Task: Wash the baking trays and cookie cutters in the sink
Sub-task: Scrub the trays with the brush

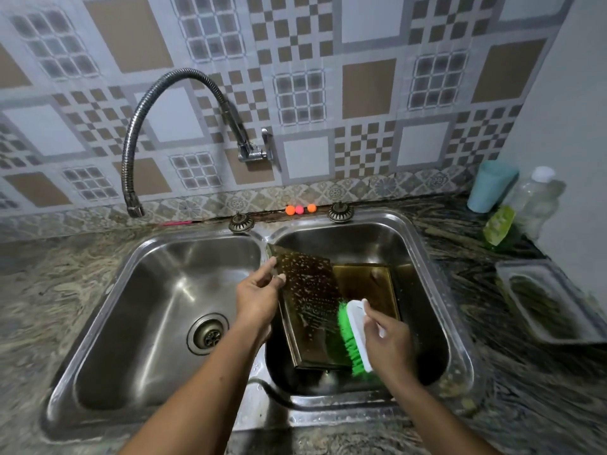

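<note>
A gold-brown baking tray (pixel 308 300), flecked with soap suds, stands tilted in the right basin of the steel double sink (pixel 460 330). My left hand (pixel 258 295) grips its left edge near the top. My right hand (pixel 389 339) holds a white-backed scrub brush (pixel 353 336) whose green bristles press on the tray's lower right part. A second gold tray (pixel 368 284) lies behind it in the same basin. No cookie cutters are visible.
The left basin holds only its drain (pixel 207 333); a flexible faucet (pixel 134 152) hangs above its far left corner. On the right counter sit a clear rectangular tray (pixel 551 307), a green-labelled soap bottle (pixel 525 211) and a teal cup (pixel 491 187).
</note>
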